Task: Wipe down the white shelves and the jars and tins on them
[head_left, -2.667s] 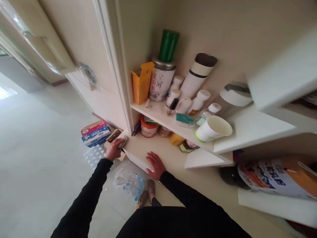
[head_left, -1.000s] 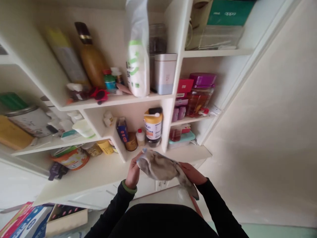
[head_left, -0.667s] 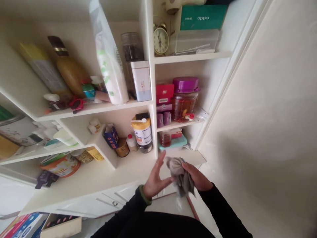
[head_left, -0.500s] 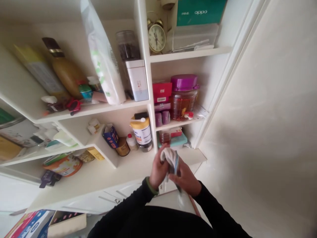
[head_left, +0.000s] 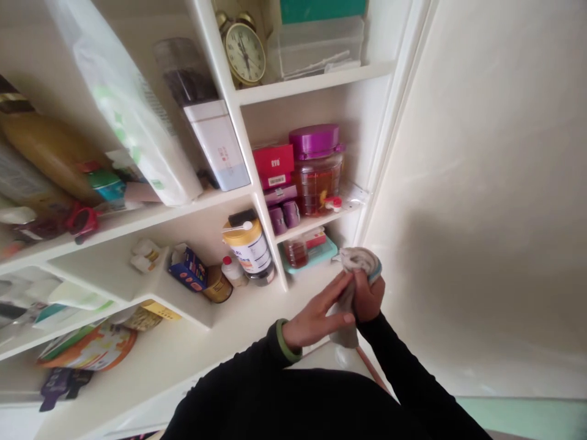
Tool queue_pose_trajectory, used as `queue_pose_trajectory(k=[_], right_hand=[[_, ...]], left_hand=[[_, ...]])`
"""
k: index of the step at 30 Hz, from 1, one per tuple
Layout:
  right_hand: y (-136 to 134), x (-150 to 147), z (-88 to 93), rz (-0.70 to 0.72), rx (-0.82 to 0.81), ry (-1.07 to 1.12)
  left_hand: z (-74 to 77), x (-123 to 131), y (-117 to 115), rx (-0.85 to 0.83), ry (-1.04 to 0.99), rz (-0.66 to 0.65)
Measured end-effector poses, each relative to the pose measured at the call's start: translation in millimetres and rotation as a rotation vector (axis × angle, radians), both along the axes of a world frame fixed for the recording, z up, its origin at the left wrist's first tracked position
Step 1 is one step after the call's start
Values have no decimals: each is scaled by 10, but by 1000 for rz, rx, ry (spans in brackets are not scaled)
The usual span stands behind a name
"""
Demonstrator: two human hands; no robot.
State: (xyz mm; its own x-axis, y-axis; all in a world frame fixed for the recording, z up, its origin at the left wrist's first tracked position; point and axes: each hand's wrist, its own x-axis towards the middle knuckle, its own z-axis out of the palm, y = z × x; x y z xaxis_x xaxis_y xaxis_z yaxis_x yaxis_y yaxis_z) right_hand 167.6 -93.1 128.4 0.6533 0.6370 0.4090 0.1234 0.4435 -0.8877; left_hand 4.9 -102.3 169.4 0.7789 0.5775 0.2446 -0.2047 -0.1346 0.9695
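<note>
A crumpled grey cloth with a blue edge is bunched in my right hand, whose fingers are closed round it. My left hand lies against the hanging part of the cloth with its fingers stretched out and together. Both hands hover just in front of the lowest shelf board of a white shelf unit, near its right end.
The shelves hold a purple-lidded jar, a red box, a yellow-lidded tub, a blue carton, a white tin, a white bag and an alarm clock. A plain wall stands to the right.
My left hand picked the cloth up from low on the left; I turned to the shelves. Both hands spread, then bunched it. My right hand now grips it, farther right.
</note>
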Motion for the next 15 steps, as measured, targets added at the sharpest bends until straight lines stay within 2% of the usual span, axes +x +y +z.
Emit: queue_pose_trajectory(k=[3,5,8,12,15], right_hand=[[357,402,93,-107,-185,140],[678,689,162,-125,-241,128],[1182,1028,264,-148,-287,79],[1695,1229,302,-172,-321,45],[1888,1282,238,-195,-291,48]], left_hand=[[-9,78,76,-155,18,32],[6,166,137,-242,18,127],[54,333,243,-288,-1,295],[100,554,402,-317,-38,391],[93,699,518,-323,-35,439]])
